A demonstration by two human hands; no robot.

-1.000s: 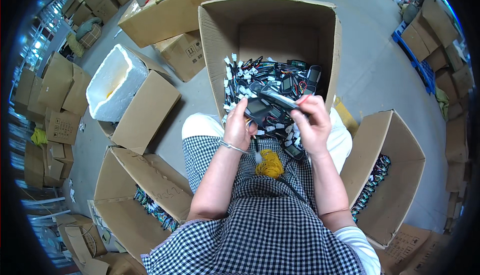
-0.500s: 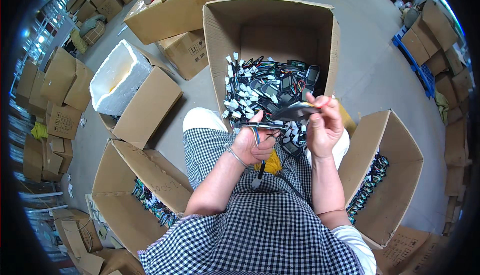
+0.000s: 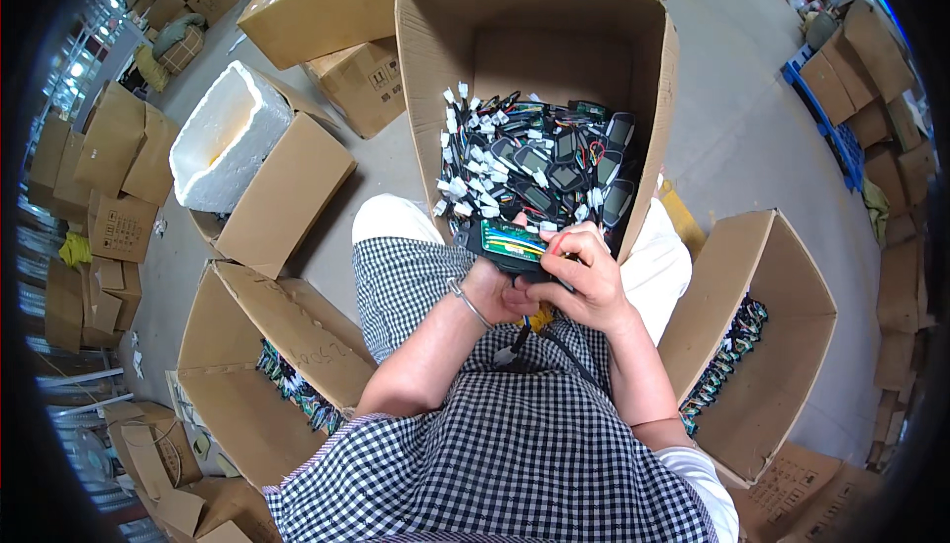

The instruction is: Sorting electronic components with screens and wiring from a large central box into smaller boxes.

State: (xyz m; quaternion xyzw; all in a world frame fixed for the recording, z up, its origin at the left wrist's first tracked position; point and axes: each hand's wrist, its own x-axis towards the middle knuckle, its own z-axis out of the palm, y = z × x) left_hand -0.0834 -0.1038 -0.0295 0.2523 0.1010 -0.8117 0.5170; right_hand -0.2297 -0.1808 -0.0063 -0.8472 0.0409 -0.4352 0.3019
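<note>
Both hands meet over my lap around a small black electronic module with a green circuit board (image 3: 512, 243) on top. My left hand (image 3: 498, 291) cups it from below, a metal bangle on that wrist. My right hand (image 3: 584, 276) grips its right end, fingers near red and coloured wires. A black cable (image 3: 554, 343) hangs down from the module over my checked dress. Just beyond the hands stands a large open cardboard box (image 3: 435, 78) holding several similar black modules (image 3: 554, 167) with white connectors.
An open box (image 3: 792, 276) at my right holds more wired parts. Another open box (image 3: 228, 385) at my left has parts in its bottom. A white foam block (image 3: 223, 137) lies in a box at the left. Cardboard cartons are stacked around on the grey floor.
The hands have come back from the big box toward my lap, carrying the module. It has been turned so its green board faces up, and both hands have closed around it.
</note>
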